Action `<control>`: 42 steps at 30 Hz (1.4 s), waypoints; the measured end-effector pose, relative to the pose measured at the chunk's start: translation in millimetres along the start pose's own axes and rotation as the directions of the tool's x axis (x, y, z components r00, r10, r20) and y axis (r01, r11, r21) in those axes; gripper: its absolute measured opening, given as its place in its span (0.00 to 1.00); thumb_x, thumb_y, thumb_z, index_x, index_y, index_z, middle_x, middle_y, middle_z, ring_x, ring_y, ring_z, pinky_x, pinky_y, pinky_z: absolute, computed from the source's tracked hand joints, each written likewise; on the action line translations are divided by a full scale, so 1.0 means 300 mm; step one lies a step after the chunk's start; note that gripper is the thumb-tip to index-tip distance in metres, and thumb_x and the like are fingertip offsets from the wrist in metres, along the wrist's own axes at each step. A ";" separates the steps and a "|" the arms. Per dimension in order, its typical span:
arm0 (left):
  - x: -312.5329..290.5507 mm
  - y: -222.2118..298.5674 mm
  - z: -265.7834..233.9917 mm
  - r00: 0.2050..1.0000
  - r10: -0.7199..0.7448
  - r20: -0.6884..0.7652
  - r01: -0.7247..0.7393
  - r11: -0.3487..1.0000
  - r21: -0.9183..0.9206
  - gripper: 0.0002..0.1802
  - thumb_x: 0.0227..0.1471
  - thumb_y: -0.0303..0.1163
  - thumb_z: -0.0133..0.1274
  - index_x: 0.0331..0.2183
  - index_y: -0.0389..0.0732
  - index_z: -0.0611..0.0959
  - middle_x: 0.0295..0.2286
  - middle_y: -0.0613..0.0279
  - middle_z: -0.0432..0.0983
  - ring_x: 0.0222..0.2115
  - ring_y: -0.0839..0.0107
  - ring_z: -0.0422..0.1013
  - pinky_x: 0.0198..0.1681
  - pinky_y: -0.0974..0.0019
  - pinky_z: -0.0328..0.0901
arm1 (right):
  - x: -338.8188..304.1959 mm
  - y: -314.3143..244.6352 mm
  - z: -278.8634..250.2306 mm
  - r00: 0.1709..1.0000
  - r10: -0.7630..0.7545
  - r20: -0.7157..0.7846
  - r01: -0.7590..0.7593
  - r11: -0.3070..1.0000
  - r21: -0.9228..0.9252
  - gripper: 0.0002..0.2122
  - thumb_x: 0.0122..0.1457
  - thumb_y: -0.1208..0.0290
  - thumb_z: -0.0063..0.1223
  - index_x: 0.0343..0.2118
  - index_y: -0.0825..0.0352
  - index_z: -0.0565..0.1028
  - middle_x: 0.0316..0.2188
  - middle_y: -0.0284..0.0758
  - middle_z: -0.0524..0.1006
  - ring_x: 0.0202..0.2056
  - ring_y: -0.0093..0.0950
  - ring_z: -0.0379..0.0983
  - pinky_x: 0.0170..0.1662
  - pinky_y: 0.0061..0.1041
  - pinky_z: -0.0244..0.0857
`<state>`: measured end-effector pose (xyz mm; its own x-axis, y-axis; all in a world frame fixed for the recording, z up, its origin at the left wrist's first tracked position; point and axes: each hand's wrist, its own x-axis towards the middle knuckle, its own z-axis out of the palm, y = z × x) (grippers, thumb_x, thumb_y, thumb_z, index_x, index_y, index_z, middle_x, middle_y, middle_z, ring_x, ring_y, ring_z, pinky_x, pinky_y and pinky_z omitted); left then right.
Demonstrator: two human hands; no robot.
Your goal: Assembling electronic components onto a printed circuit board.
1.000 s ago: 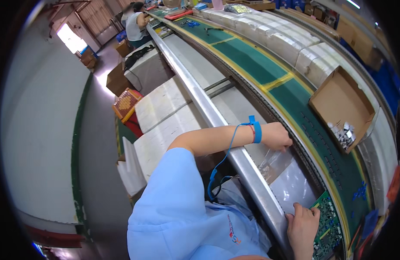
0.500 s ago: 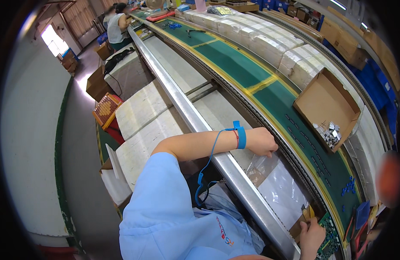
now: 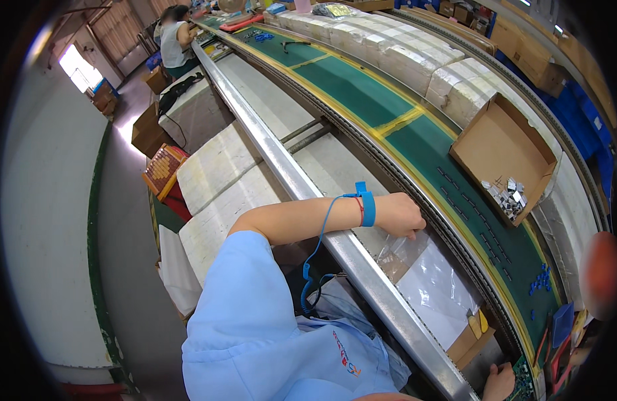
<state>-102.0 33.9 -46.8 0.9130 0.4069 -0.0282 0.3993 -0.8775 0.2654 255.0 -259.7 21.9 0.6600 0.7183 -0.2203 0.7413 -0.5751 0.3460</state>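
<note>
In the head view, the right hand (image 3: pixel 499 383) seems to be handling the green circuit board (image 3: pixel 523 382) at the lower edge, grip I can't tell; moving it calls for a gentle edge hold. The left hand (image 3: pixel 400 214) curls by clear plastic (image 3: pixel 392 258), pinch uncertain. The green table (image 3: pixel 352 89) runs beyond; a white wall (image 3: pixel 48 234) stands left.

On the line before me, a green bench top (image 3: pixel 348 88) banded with yellow tape (image 3: pixel 398 122) carries an open cardboard box (image 3: pixel 505 142), rows of small dark parts (image 3: pixel 469 202), scattered blue pieces (image 3: pixel 541 281) and a dark tool (image 3: pixel 293 43).
</note>
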 end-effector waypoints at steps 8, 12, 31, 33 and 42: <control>-0.010 0.011 0.002 1.000 -0.021 0.022 0.021 1.000 -0.003 0.14 0.47 0.41 0.54 0.26 0.38 0.78 0.24 0.54 0.76 0.29 0.53 0.73 0.32 0.53 0.67 | 0.020 0.121 0.082 0.989 0.146 -0.017 -0.147 0.989 -0.005 0.18 0.53 0.48 0.50 0.38 0.56 0.77 0.34 0.38 0.79 0.35 0.40 0.76 0.36 0.39 0.68; -0.005 0.008 0.010 1.000 -0.006 0.015 0.006 1.000 -0.003 0.14 0.46 0.40 0.54 0.26 0.38 0.78 0.24 0.53 0.76 0.29 0.52 0.73 0.32 0.53 0.66 | 0.039 0.163 0.109 0.982 0.188 -0.030 -0.189 0.982 -0.016 0.18 0.53 0.48 0.51 0.38 0.56 0.77 0.35 0.39 0.79 0.36 0.40 0.76 0.36 0.39 0.69; 0.017 0.001 0.013 1.000 -0.020 0.020 0.019 1.000 0.011 0.13 0.47 0.40 0.54 0.27 0.39 0.78 0.24 0.53 0.76 0.29 0.52 0.73 0.32 0.53 0.66 | 0.264 0.668 0.511 0.912 0.384 -0.144 -0.397 0.915 -0.069 0.13 0.52 0.66 0.52 0.36 0.70 0.73 0.34 0.45 0.75 0.39 0.43 0.72 0.40 0.40 0.67; -0.005 0.004 0.014 0.999 -0.021 0.027 0.021 1.000 -0.005 0.13 0.47 0.40 0.54 0.27 0.39 0.78 0.23 0.53 0.76 0.29 0.52 0.73 0.32 0.53 0.66 | 0.275 0.657 0.478 0.904 0.407 -0.132 -0.416 0.908 -0.052 0.15 0.52 0.61 0.52 0.37 0.67 0.74 0.35 0.45 0.76 0.38 0.43 0.73 0.40 0.39 0.67; 0.061 0.007 0.012 0.997 0.064 0.043 -0.065 0.998 0.021 0.13 0.47 0.40 0.54 0.29 0.40 0.78 0.25 0.52 0.76 0.30 0.52 0.73 0.32 0.53 0.66 | 0.124 0.865 0.525 0.932 0.331 -0.151 -0.277 0.915 0.294 0.15 0.52 0.67 0.50 0.41 0.70 0.72 0.39 0.46 0.75 0.42 0.44 0.71 0.43 0.37 0.65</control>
<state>-84.1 38.7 -50.3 0.9394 0.3386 -0.0530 0.3408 -0.9072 0.2467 491.0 -444.0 -40.0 0.8416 0.5381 0.0473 0.5311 -0.8402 0.1099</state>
